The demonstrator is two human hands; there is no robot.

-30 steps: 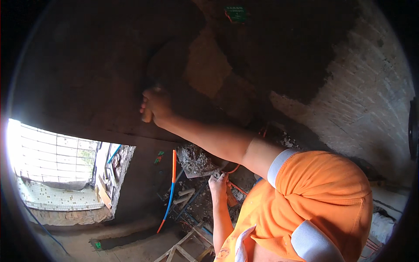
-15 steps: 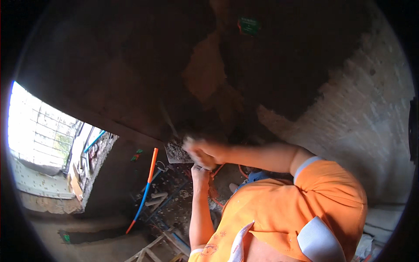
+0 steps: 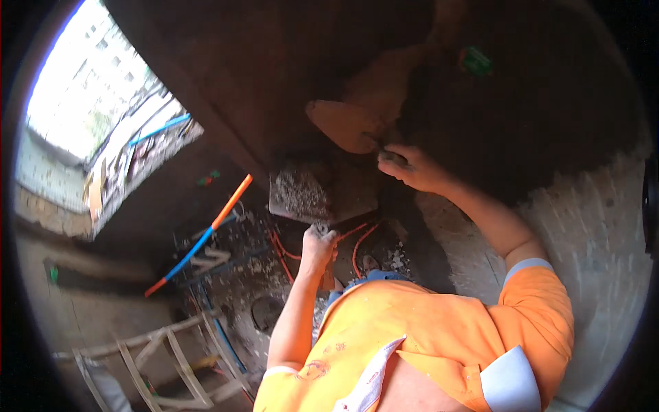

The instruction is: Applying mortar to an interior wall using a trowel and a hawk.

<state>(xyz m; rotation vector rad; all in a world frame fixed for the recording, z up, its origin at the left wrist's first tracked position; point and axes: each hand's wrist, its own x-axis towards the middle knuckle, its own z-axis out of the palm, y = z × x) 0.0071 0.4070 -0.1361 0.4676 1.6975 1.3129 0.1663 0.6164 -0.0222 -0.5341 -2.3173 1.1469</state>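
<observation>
My left hand [image 3: 320,247] is closed around the handle under a plasterer's hawk [image 3: 353,199]. A heap of grey mortar [image 3: 301,192] lies on the left part of the board. In my right hand [image 3: 412,168] is a trowel [image 3: 341,127], gripped by its handle. Its broad, rounded blade points up and left, against or just in front of the wall; I cannot tell whether it touches. The wall [image 3: 522,117] bears a dark, damp-looking coat around the trowel. Lower right, a paler bare stretch [image 3: 570,220] shows streaks.
At the left, a bright window opening [image 3: 82,89] has debris on its sill. An orange-and-blue pole [image 3: 206,237] slants below it. Lower left stands a wooden frame [image 3: 171,357]. Orange tubing [image 3: 359,254] runs below the hawk over a littered floor. A green patch [image 3: 476,62] marks the upper wall.
My right hand has moved from beside my left hand up and right, bringing the trowel to the wall. The hawk now shows more fully, higher up. The view has turned.
</observation>
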